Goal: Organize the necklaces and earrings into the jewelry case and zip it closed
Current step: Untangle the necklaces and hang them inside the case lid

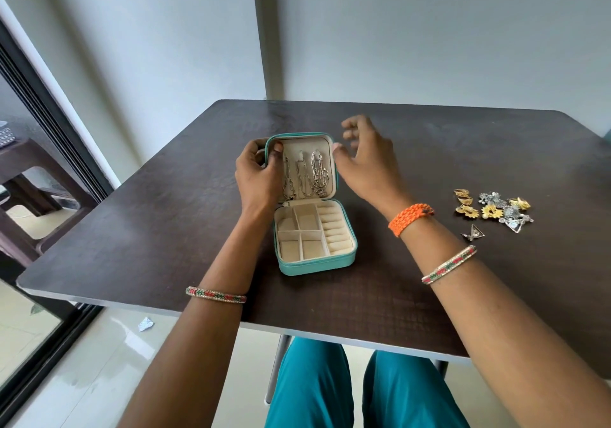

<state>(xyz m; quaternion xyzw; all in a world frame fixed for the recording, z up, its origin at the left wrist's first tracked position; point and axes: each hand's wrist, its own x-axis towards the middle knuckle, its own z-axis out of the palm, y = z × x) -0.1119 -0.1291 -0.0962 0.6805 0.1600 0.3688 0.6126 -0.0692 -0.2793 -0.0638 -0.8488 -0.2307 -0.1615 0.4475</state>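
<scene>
A teal jewelry case (287, 267) lies open in the middle of the dark table, its cream lid standing up at the back. Several silver necklaces (315, 175) hang inside the lid. The lower half shows bare cream compartments (302, 231) and ring rolls. My left hand (258, 175) grips the lid's left edge, thumb curled over the rim. My right hand (363, 155) hovers just right of the lid with fingers spread and loose, holding nothing. A heap of gold and silver earrings (492, 209) lies on the table to the right, apart from the case.
The dark wooden table (132, 229) stands against a pale wall. One triangular silver earring (473, 232) lies apart from the heap. A dark stool (29, 176) shows at the left beyond a sliding door frame. A scrap of foil (145, 324) lies on the floor.
</scene>
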